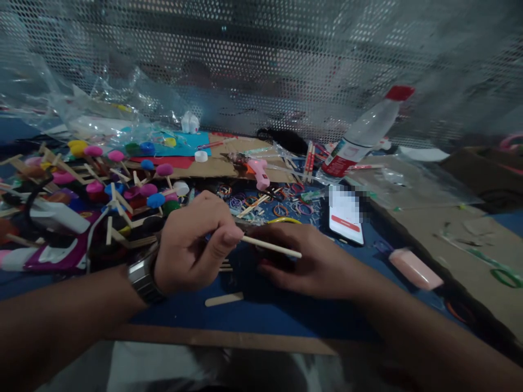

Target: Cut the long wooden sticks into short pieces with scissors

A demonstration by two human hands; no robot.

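My left hand point(196, 242), with a metal-band watch point(145, 277) on its wrist, pinches a thin wooden stick point(273, 247) between thumb and finger. The stick points right, across the front of my right hand point(310, 256). That right hand is curled, its fingertips in shadow; something dark seems to be in its grip, but I cannot make out what. A yellow curved piece point(285, 220) shows just behind its fingers. Below the hands, a flat craft stick point(224, 299) lies on the blue tabletop point(261, 321).
Wooden-stick pieces with coloured balls crowd the left, near a purple-and-white device point(61, 245). Behind stand a pink glue gun point(258, 173) and a red-capped bottle point(359, 136). To the right lie a phone point(345, 215) and a pale pink block point(414, 268). Rubber bands and scraps litter the middle.
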